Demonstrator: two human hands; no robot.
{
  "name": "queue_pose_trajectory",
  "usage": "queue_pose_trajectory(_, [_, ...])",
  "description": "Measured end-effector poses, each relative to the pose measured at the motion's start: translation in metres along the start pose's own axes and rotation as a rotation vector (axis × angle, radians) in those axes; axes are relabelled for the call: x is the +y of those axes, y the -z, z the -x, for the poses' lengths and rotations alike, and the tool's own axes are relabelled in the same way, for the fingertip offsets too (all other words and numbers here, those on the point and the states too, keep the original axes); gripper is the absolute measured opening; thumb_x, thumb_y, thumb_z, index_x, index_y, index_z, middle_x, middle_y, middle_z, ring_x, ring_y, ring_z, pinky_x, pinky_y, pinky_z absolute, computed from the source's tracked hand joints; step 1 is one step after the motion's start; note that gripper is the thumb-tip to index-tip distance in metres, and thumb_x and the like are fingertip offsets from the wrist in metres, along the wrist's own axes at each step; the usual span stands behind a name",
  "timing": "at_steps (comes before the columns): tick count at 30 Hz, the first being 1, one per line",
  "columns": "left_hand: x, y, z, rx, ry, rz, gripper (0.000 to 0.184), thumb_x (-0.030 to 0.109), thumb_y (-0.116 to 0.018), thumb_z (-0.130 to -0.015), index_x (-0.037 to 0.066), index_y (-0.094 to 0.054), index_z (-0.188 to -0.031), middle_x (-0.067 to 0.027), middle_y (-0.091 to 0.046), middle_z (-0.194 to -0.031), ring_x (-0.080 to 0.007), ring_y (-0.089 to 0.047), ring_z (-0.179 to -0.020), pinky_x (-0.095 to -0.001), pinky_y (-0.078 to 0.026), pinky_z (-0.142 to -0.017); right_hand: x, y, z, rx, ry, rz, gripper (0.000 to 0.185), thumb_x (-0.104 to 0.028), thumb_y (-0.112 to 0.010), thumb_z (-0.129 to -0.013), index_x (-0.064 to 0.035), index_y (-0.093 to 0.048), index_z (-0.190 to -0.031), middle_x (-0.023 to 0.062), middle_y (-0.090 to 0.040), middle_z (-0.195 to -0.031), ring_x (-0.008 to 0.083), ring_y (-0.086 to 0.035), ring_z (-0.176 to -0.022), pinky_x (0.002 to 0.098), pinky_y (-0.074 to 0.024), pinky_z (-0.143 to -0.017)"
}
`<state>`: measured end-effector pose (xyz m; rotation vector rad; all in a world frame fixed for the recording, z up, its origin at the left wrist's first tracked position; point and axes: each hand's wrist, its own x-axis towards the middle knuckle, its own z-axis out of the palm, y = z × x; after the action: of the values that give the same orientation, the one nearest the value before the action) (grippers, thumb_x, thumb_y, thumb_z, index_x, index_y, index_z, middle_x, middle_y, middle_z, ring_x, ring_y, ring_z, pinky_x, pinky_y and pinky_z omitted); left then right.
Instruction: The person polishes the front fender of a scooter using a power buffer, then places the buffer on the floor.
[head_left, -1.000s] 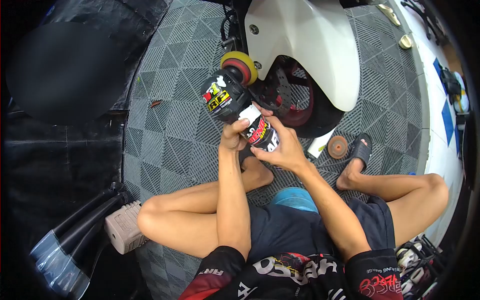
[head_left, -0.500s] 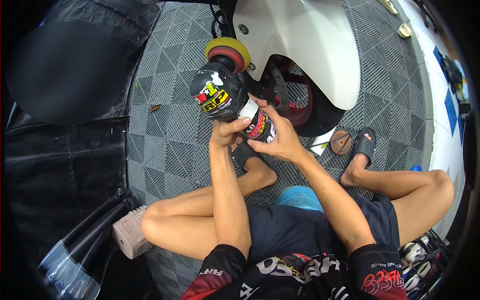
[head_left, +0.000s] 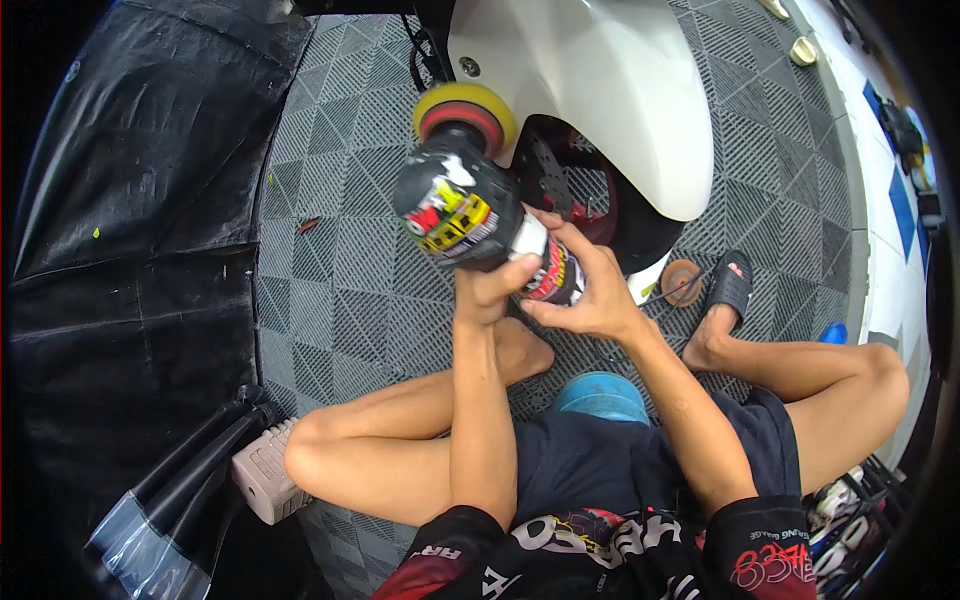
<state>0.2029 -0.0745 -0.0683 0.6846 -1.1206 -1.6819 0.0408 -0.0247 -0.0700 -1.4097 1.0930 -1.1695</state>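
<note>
A black polisher covered in stickers is held in front of me, its yellow-and-red foam pad pointing away. My left hand is closed under the tool's body, with the thumb against its neck. Around the stickered handle, my right hand is wrapped, fingers on the far side and thumb below. The pad overlaps the edge of a white motorcycle fender in the head view; I cannot tell whether they touch. Part of the front wheel shows under the fender.
A blue stool is beneath me. An orange round pad lies near my right sandal. Black sheeting covers the left side. A beige block and black tubes sit by my left knee. Grey floor tiles lie around.
Both hands and the polisher have shifted a little to the right. The pad has shifted slightly rightward across the fender's edge. My grip on the tool looks the same.
</note>
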Motion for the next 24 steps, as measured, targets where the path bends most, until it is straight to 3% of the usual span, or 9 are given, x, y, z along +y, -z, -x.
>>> queue_pose_trajectory(1, [0.000, -0.009, 0.000, -0.015, -0.034, 0.016, 0.045, 0.011, -0.078, -0.073, 0.000, -0.065, -0.115, -0.0124, -0.070, -0.112, -0.0223, -0.065, -0.108, -0.0379, -0.050, -0.098, 0.008, 0.003, 0.001, 0.022, 0.049, 0.013, 0.088, -0.019, -0.086, -0.066, 0.0062, -0.048, -0.142, 0.0187, -0.068, -0.122, 0.0195, -0.065, -0.114, 0.0328, -0.0476, -0.101])
queue_pose_trajectory(3, [0.005, -0.019, 0.002, 0.006, 0.025, -0.042, 0.045, 0.007, -0.081, -0.074, 0.002, -0.067, -0.116, -0.0094, -0.070, -0.111, -0.0192, -0.066, -0.104, -0.0348, -0.052, -0.095, 0.018, 0.005, 0.002, 0.071, 0.133, 0.032, 0.091, -0.021, -0.088, -0.065, 0.0067, -0.048, -0.141, 0.0222, -0.069, -0.122, 0.0256, -0.068, -0.114, 0.0344, -0.0495, -0.099])
queue_pose_trajectory(4, [0.004, -0.019, 0.000, -0.006, 0.023, -0.112, 0.046, 0.005, -0.082, -0.074, 0.003, -0.068, -0.117, -0.0069, -0.070, -0.109, -0.0169, -0.067, -0.100, -0.0324, -0.054, -0.091, 0.017, 0.007, 0.001, 0.042, 0.099, -0.023, 0.092, -0.019, -0.089, -0.064, 0.0082, -0.048, -0.141, 0.0224, -0.068, -0.124, 0.0239, -0.067, -0.116, 0.0343, -0.0486, -0.101])
queue_pose_trajectory(7, [0.015, -0.028, -0.007, -0.009, -0.016, -0.143, 0.045, 0.005, -0.083, -0.073, 0.002, -0.069, -0.116, -0.0064, -0.070, -0.107, -0.0169, -0.067, -0.097, -0.0320, -0.055, -0.088, 0.010, 0.013, -0.008, 0.037, 0.120, -0.025, 0.093, -0.020, -0.089, -0.063, 0.0084, -0.048, -0.141, 0.0222, -0.068, -0.122, 0.0227, -0.067, -0.115, 0.0346, -0.0487, -0.101])
queue_pose_trajectory(12, [0.004, -0.027, -0.006, 0.025, -0.062, -0.116, 0.043, 0.007, -0.078, -0.076, 0.002, -0.065, -0.117, -0.0081, -0.069, -0.110, -0.0189, -0.065, -0.103, -0.0350, -0.051, -0.095, -0.003, 0.023, -0.011, -0.016, 0.022, -0.057, 0.089, -0.024, -0.088, -0.065, 0.0060, -0.051, -0.141, 0.0221, -0.070, -0.117, 0.0248, -0.068, -0.114, 0.0352, -0.0493, -0.101])
queue_pose_trajectory(13, [0.002, -0.028, -0.005, 0.041, -0.049, -0.076, 0.043, 0.006, -0.077, -0.077, 0.001, -0.065, -0.117, -0.0093, -0.069, -0.110, -0.0195, -0.065, -0.103, -0.0363, -0.051, -0.095, 0.004, 0.021, -0.010, -0.032, 0.037, -0.024, 0.090, -0.017, -0.085, -0.065, 0.0055, -0.048, -0.144, 0.0143, -0.071, -0.116, 0.0150, -0.065, -0.108, 0.0320, -0.0499, -0.097])
queue_pose_trajectory(18, [0.018, -0.032, -0.004, -0.014, -0.020, -0.041, 0.043, 0.002, -0.078, -0.074, -0.001, -0.065, -0.116, -0.0113, -0.070, -0.110, -0.0195, -0.067, -0.101, -0.0354, -0.054, -0.092, -0.022, 0.004, 0.003, 0.109, 0.010, -0.138, 0.085, -0.018, -0.085, -0.065, 0.0058, -0.051, -0.140, 0.0128, -0.070, -0.117, 0.0160, -0.065, -0.107, 0.0326, -0.0486, -0.098])
queue_pose_trajectory(21, [0.028, -0.046, -0.004, 0.038, 0.012, -0.108, 0.043, 0.001, -0.081, -0.073, 0.000, -0.067, -0.113, -0.0100, -0.071, -0.107, -0.0183, -0.068, -0.097, -0.0330, -0.056, -0.088, -0.009, 0.005, 0.002, 0.101, 0.074, -0.161, 0.090, -0.023, -0.087, -0.066, 0.0057, -0.050, -0.143, 0.0177, -0.072, -0.117, 0.0190, -0.067, -0.111, 0.0336, -0.0496, -0.100])
queue_pose_trajectory(24, [0.031, -0.056, -0.006, 0.063, 0.003, -0.112, 0.041, 0.002, -0.083, -0.073, 0.000, -0.069, -0.111, -0.0074, -0.072, -0.102, -0.0164, -0.069, -0.092, -0.0304, -0.057, -0.083, -0.017, 0.018, 0.002, 0.053, 0.051, -0.148, 0.085, -0.022, -0.086, -0.067, 0.0058, -0.052, -0.140, 0.0159, -0.072, -0.115, 0.0186, -0.068, -0.109, 0.0334, -0.0504, -0.099])
